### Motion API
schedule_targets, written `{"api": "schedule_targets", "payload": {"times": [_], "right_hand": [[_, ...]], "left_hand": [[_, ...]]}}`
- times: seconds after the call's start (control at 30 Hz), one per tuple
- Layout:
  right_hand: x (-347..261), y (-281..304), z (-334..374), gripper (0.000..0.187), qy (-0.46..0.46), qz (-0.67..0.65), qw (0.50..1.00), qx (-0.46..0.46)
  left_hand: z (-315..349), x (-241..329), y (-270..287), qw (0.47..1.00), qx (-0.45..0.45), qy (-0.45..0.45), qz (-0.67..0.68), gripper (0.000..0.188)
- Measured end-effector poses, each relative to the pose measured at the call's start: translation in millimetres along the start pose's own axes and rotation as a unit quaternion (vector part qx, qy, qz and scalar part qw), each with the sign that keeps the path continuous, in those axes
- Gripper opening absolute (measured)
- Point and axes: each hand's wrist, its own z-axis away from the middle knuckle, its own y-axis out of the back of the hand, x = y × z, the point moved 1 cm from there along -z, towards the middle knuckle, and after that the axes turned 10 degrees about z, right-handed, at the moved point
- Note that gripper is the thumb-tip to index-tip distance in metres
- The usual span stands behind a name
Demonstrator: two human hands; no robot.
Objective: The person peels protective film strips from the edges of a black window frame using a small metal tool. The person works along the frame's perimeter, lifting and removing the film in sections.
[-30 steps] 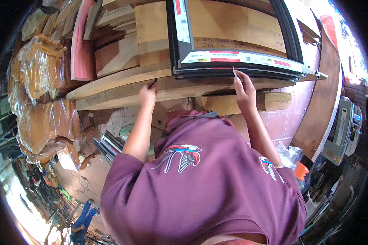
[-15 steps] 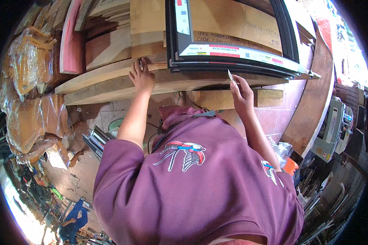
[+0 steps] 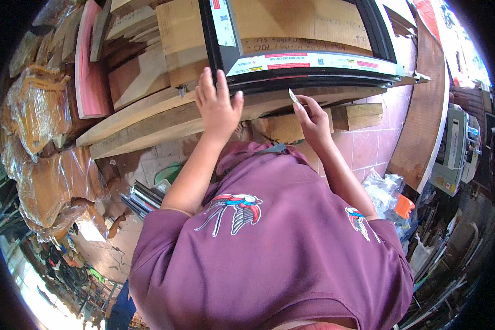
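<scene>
My left hand [image 3: 219,110] is open with its fingers spread, at the near left corner of a black frame [image 3: 313,78]. Its fingertips overlap the frame's edge; whether they press on it I cannot tell. Between the thumb and fingers of my right hand [image 3: 314,122] is a small pale pointed blade [image 3: 292,95], its tip up, just short of the frame's near side. White and red printed film [image 3: 291,62] covers the frame's face. A small dark object [image 3: 182,89] sits on the plank left of my left hand, too small to name.
Thick wooden planks [image 3: 148,135] lie under the frame. A pink-edged board [image 3: 86,66] stands at the left, beside plastic-wrapped carved wood [image 3: 49,176]. To the right are a long brown board [image 3: 421,115], a grey machine [image 3: 451,148] and clear plastic bags [image 3: 382,190] on the floor.
My left hand has let go of the small dark object on the plank and moved right to the frame's corner. My right hand has shifted slightly left with the blade.
</scene>
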Motion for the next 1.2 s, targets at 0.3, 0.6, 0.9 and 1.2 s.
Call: {"api": "schedule_targets", "payload": {"times": [0.3, 0.6, 0.9, 1.2], "right_hand": [[8.9, 6.6, 0.6, 0.033, 0.009, -0.046, 0.998, 0.033], [12.4, 5.8, -5.7, 0.032, -0.009, -0.059, 0.998, -0.001], [14.4, 15.6, -6.7, 0.031, 0.011, -0.051, 0.999, 0.016], [30.4, 17.7, -1.3, 0.031, 0.007, -0.027, 1.000, 0.011]], "left_hand": [[-1.4, 7.6, -10.1, 0.999, 0.026, 0.032, 0.020, 0.057], [-34.6, -26.0, -14.5, 0.923, -0.029, 0.324, 0.204, 0.035], [-35.1, -31.6, -21.3, 0.894, -0.014, 0.371, 0.249, 0.035], [-35.5, -18.7, -29.3, 0.889, 0.045, 0.395, 0.226, 0.032]]}}
